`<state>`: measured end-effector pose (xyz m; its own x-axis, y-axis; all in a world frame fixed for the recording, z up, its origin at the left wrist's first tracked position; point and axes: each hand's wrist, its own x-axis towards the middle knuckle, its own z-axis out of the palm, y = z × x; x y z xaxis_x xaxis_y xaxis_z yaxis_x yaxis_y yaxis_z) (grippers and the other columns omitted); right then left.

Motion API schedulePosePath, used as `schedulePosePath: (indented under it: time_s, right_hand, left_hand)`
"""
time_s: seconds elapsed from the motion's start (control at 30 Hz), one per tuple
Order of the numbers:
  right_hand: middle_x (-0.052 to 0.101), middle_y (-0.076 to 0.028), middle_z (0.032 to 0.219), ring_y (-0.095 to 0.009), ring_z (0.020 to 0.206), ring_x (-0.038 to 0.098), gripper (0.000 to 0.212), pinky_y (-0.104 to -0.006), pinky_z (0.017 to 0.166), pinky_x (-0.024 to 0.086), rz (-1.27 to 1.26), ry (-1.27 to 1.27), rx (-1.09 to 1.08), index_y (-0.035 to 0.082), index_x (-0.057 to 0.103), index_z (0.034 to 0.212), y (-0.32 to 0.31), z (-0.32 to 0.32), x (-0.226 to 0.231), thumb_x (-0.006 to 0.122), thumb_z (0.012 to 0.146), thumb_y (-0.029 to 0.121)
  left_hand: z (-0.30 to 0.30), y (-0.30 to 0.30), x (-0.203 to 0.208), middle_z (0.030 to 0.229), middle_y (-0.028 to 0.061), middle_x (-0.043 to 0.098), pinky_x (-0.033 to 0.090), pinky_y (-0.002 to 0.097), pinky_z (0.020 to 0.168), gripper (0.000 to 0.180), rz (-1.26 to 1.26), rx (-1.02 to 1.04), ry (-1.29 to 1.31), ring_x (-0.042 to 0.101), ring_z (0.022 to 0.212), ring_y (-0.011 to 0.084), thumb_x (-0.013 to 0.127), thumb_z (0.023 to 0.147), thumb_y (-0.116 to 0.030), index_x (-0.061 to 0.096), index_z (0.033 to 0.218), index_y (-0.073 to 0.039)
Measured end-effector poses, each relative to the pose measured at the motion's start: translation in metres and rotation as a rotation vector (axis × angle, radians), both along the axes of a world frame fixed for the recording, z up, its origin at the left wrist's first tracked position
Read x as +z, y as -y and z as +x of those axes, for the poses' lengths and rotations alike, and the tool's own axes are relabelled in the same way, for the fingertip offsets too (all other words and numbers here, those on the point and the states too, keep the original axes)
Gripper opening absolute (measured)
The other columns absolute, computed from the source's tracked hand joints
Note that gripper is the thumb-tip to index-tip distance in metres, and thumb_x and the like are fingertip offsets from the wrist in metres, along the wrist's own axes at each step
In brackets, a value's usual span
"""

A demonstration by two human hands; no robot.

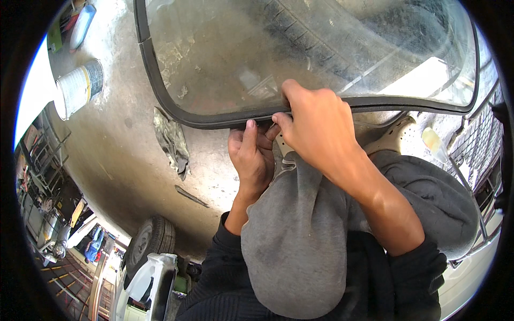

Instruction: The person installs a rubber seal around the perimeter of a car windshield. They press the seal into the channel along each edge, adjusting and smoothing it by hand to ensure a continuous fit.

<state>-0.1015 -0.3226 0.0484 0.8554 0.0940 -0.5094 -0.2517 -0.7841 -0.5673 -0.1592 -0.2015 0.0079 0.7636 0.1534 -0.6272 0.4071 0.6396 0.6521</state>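
Observation:
A vehicle window glass [230, 64] lies in front of me, edged by a black rubber seal [195, 120]. My right hand [321, 115] bends over the near edge, its thumb and fingers closed on the seal, with the fingertips reaching onto the glass side. Just left of it, my left hand [254, 155] pinches the same seal from below, thumb pressed against its outer side. Part of the left fingers is hidden under the edge. The two hands nearly touch.
A tyre [305, 40] shows through the glass. On the floor at left are a paint can [80, 88], a crumpled dark rag [171, 142] and a slim tool [191, 196]. A wheel [150, 241] stands at lower left; wire mesh [476, 139] is at right, beside my clog [393, 136].

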Motion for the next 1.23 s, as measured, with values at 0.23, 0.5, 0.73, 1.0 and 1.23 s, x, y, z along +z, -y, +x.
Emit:
schedulePosePath:
  time_s: [0.23,0.5,0.73,1.0,1.23]
  right_hand:
    - [0.062,-0.017,0.068,-0.038,0.066,0.061,0.023,-0.0448,0.059,0.048,0.006,0.055,0.059,0.002,0.054,0.082,0.001,-0.009,-0.002,0.069,0.075,0.018]
    - [0.064,-0.02,0.075,-0.037,0.074,0.065,0.02,-0.0432,0.067,0.052,-0.061,-0.036,0.205,0.001,0.063,0.081,-0.002,0.01,0.008,0.066,0.078,0.02]
    - [0.065,-0.021,0.079,-0.037,0.078,0.065,0.022,-0.042,0.07,0.053,-0.044,-0.021,0.212,0.001,0.067,0.082,0.001,0.012,0.006,0.067,0.078,0.023]
    - [0.066,-0.021,0.08,-0.036,0.078,0.066,0.023,-0.0414,0.07,0.053,0.007,-0.113,0.229,0.0,0.068,0.081,0.005,0.022,0.007,0.067,0.077,0.023]
    - [0.067,-0.02,0.085,-0.035,0.081,0.066,0.027,-0.0409,0.072,0.053,0.027,-0.185,0.28,0.001,0.068,0.09,0.009,0.031,0.006,0.069,0.076,0.024]
  left_hand:
    - [0.004,-0.005,0.003,0.114,0.0224,0.052,0.048,0.0422,0.09,0.023,0.104,-0.054,-0.153,0.058,0.1,0.0305,0.043,0.094,-0.005,0.04,0.11,0.01]
    - [0.002,-0.017,0.001,0.117,0.0227,0.053,0.048,0.0446,0.09,0.031,0.056,-0.008,-0.064,0.057,0.105,0.0319,0.041,0.095,-0.008,0.036,0.119,0.01]
    - [0.008,-0.02,-0.003,0.121,0.0215,0.051,0.045,0.0484,0.094,0.033,0.098,0.021,-0.056,0.054,0.11,0.0347,0.043,0.095,-0.009,0.037,0.123,0.008]
    - [0.005,-0.027,-0.004,0.125,0.0216,0.048,0.043,0.0505,0.097,0.037,0.133,0.039,-0.048,0.052,0.113,0.0348,0.04,0.094,-0.009,0.034,0.127,0.008]
    - [0.006,-0.032,-0.004,0.13,0.0198,0.046,0.042,0.0499,0.098,0.042,0.126,-0.034,-0.019,0.049,0.117,0.0376,0.041,0.094,-0.009,0.03,0.132,0.004]
